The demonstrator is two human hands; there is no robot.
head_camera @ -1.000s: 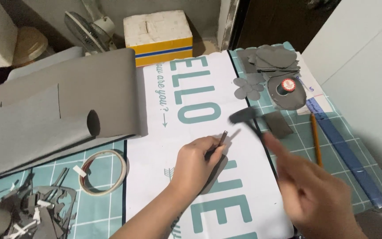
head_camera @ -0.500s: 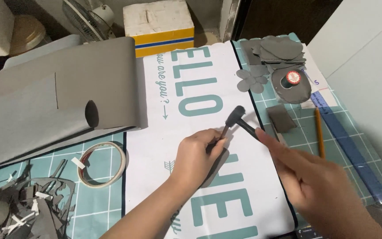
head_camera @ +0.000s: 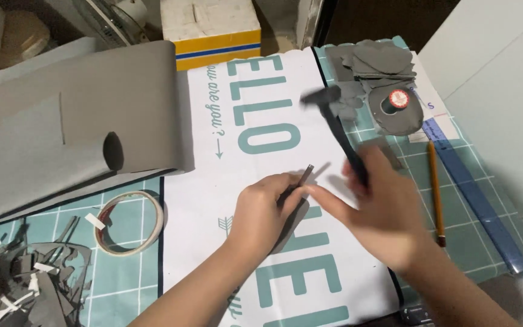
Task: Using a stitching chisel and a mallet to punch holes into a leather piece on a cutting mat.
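Observation:
My left hand (head_camera: 264, 213) holds a thin dark metal punch (head_camera: 301, 180) slanted against a grey piece lying on the white printed mat (head_camera: 255, 145). My right hand (head_camera: 382, 212) grips the handle of a black hammer (head_camera: 334, 118). The hammer head is raised above and beyond the punch's top end, blurred by motion. The right index finger reaches toward the left hand's fingertips near the punch.
A roll of grey sheet (head_camera: 74, 127) lies at the left. A tape ring (head_camera: 129, 222) and grey scraps (head_camera: 25, 284) sit on the green cutting mat. Cut grey shapes (head_camera: 376, 60), a small round tin (head_camera: 398, 100), a pencil (head_camera: 436, 191) and a blue ruler (head_camera: 476, 194) lie at the right. A yellow-and-white box (head_camera: 213, 27) stands behind.
The right hand brought the hammer from the right toward the punch and has now raised its head up and away. The left hand has kept the punch in place.

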